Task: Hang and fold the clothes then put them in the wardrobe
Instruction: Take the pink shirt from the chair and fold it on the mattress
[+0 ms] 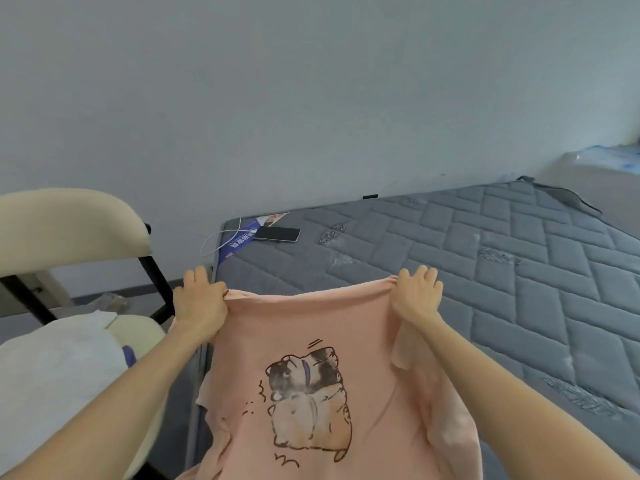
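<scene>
A pink T-shirt point(311, 327) with a cartoon dog print is stretched out in front of me above the near edge of the grey mattress point(485, 271). My left hand point(199, 303) grips one end of its far edge and my right hand point(417, 294) grips the other end, holding that edge taut between them. The rest of the shirt hangs down toward me, with a sleeve drooping under each forearm. No wardrobe or hanger is in view.
A cream chair point(69, 230) with black legs stands at the left, with white cloth point(52, 368) piled on its seat. A black phone point(277, 234) and a white cable point(221, 240) lie at the mattress's far corner. A plain wall rises behind.
</scene>
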Demonstrator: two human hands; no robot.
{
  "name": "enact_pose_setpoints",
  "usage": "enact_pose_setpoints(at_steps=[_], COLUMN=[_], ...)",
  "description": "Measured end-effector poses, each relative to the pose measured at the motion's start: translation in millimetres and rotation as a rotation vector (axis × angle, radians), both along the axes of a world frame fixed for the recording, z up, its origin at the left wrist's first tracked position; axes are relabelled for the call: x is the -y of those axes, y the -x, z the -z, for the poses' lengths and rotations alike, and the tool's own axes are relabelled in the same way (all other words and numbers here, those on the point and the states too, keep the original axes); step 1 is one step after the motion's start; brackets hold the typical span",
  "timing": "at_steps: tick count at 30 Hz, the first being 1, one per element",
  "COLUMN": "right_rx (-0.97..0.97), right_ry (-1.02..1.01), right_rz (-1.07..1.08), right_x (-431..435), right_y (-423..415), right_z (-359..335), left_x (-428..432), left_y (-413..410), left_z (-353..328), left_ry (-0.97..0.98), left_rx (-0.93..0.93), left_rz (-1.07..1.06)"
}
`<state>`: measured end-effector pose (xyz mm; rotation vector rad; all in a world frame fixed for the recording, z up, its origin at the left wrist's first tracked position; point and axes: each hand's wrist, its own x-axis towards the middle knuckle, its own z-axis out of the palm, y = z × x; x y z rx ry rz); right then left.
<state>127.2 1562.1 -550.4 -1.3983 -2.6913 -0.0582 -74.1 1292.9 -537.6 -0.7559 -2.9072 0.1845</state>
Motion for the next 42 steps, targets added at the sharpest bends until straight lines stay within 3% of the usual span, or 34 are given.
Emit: enact_pose_setpoints(at_steps=[2,4,8,9,11,14,17,19,24,31,38,42], right_rx=[0.066,0.074,-0.118,-0.19,-0.307,-0.418,-0.508,-0.457,-0.233,-0.134,-0.181,-0.079], right_ry=[-0.064,-0.036,0.312,0.412,0.549,0.51,0.411,0.398,0.545,0.719,0.813,0.834], right_rz=[-0.023,-0.03,0.095,0.141,0.201,0.237,0.084,-0.102,-0.204,-0.323,-0.38,-0.498], right_x=[-11,-23,-40,-44,-55,-73,-85,-85,-66,-28,21,58], right_y=[11,21,41,47,58,73,81,82,83,63,20,-9], right_z=[3,6,10,10,10,11,17,26,54,74,76,82], left_x=[-13,-25,-51,-58,-74,-98,-117,-120,-98,-53,-8,16], left_y=[10,21,38,42,52,59,61,61,57,14,-30,-59], left_z=[2,4,6,8,14,21,20,23,51,89,113,129], left_ry=[0.04,-0.043,-0.688,-0.801,-0.872,-0.813,-0.875,-0.803,-0.607,-0.638,-0.578,-0.487], left_rx=[0.08,0.276,0.935,0.987,0.904,0.675,0.748,0.805,0.808,0.812,0.748,0.713], left_rz=[-0.078,-0.192,-0.487,-0.501,-0.398,-0.225,0.075,0.202,0.207,0.179,0.178,0.012])
